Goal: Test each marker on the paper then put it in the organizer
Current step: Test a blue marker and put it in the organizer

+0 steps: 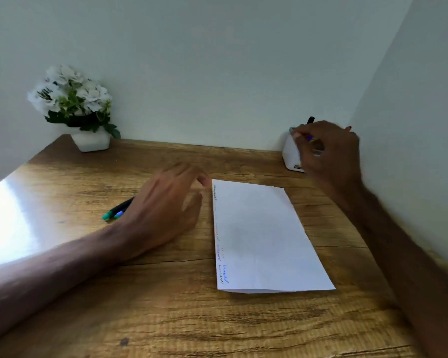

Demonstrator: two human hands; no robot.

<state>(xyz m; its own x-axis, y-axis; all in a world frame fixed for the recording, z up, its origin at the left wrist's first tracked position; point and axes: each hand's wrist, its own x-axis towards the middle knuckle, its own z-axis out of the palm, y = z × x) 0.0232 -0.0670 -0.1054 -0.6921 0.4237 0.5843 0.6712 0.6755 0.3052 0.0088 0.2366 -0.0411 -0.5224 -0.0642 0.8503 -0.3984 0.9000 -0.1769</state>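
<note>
Reaching my right hand (329, 148) over the organizer (290, 153), which is tucked where the two walls meet; my fingers pinch a marker (309, 138), blurred. My left hand (166, 202) lies loosely spread just off the paper (264, 236)'s far left corner. Two markers (115, 212) lie partly under its wrist side. Scribbles run along the paper's left edge.

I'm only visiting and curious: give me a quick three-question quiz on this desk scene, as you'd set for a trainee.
1. True or false: the white potted flowers stand at the wooden table's far right corner.
2. Which hand holds a purple marker at the white plastic organizer? A) left hand B) right hand
3. How many black-barrelled markers lie on the table beside the left hand?
Key: 1 false; 2 B; 3 two.
</note>
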